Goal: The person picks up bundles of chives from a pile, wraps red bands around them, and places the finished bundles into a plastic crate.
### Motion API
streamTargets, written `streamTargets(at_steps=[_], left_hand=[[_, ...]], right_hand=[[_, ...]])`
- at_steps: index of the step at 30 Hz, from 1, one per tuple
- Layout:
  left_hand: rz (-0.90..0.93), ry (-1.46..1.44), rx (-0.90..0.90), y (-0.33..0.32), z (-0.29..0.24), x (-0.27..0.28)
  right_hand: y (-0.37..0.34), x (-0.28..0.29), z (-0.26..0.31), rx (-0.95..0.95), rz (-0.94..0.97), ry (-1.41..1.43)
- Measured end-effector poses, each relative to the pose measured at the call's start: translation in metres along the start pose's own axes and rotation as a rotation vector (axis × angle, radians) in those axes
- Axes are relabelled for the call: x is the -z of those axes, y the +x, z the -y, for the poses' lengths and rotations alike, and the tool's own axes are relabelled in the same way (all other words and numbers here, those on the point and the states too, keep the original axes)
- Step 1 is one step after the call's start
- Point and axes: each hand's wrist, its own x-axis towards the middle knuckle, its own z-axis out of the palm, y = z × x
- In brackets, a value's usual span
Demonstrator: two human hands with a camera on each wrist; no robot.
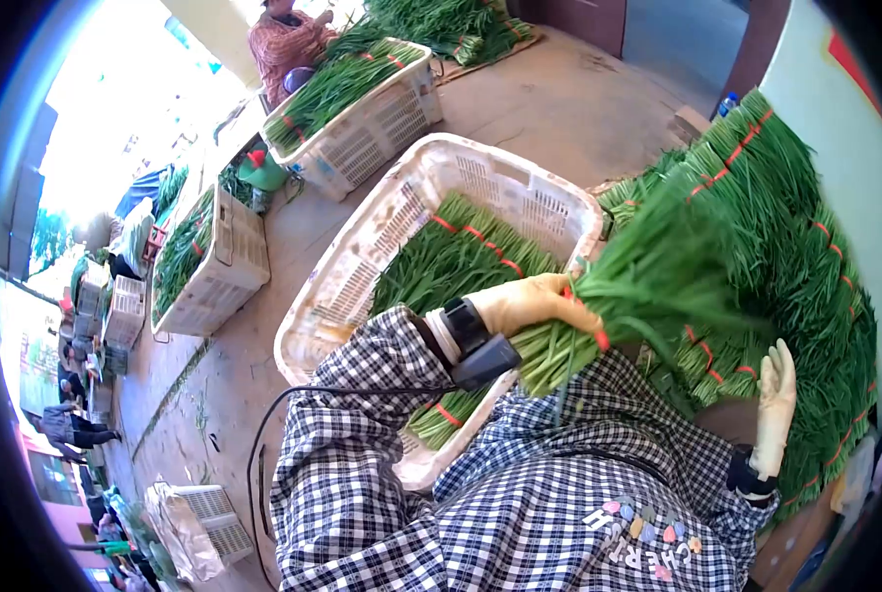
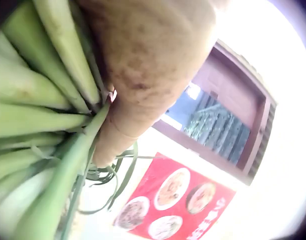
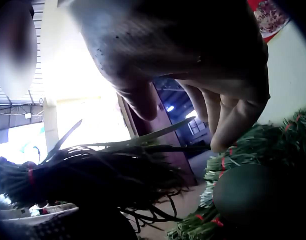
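While the left hand [image 1: 515,304] grips the green bunch [image 1: 658,271] by its stems near the crate's [image 1: 550,183] right rim, the leaves fan far and right; the right hand [image 1: 776,405], fingers parted with no clear hold, is right of them.

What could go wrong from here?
The black cable looping off the checked black-and-white sleeve could snag on the white perforated plastic crate. The left hand grips the red-banded green leafy bundle near its stem ends; its long loose leaves might catch or bend against the stacked green bundles.
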Motion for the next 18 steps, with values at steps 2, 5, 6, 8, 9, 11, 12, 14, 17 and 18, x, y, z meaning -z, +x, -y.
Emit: streamTargets(at_steps=[2,5,6,8,9,11,12,14,17,18], left_hand=[[-0.030,0.021,-0.015,-0.010,-0.009,0.001],[0.025,0.078,-0.273,-0.006,-0.001,-0.012],[0.048,0.079,-0.269,-0.004,0.000,-0.016],[0.037,0.074,-0.375,-0.006,0.001,-0.039],[0.032,0.124,-0.378,-0.003,0.002,-0.045],[0.028,0.357,-0.419,0.009,0.008,-0.047],[0.036,0.466,-0.455,0.012,0.010,-0.048],[-0.115,0.712,-0.495,0.023,0.018,-0.047],[-0.249,0.803,-0.676,0.034,0.025,-0.058],[-0.326,0.812,-0.763,0.037,0.029,-0.063]], right_hand=[[-0.002,-0.006,0.048,0.041,0.142,0.021],[-0.021,-0.037,0.105,-0.049,0.654,0.334],[-0.021,-0.054,0.120,-0.127,0.788,0.305],[-0.020,-0.083,0.127,-0.138,0.892,0.487],[-0.018,-0.099,0.128,-0.177,0.914,0.678],[-0.006,-0.120,0.099,-0.228,0.862,0.813],[-0.003,-0.129,0.106,-0.121,0.819,0.700],[-0.007,-0.135,0.123,-0.250,0.747,0.975],[-0.002,-0.128,0.114,-0.359,0.624,1.243],[-0.002,-0.126,0.106,-0.347,0.581,1.233]])
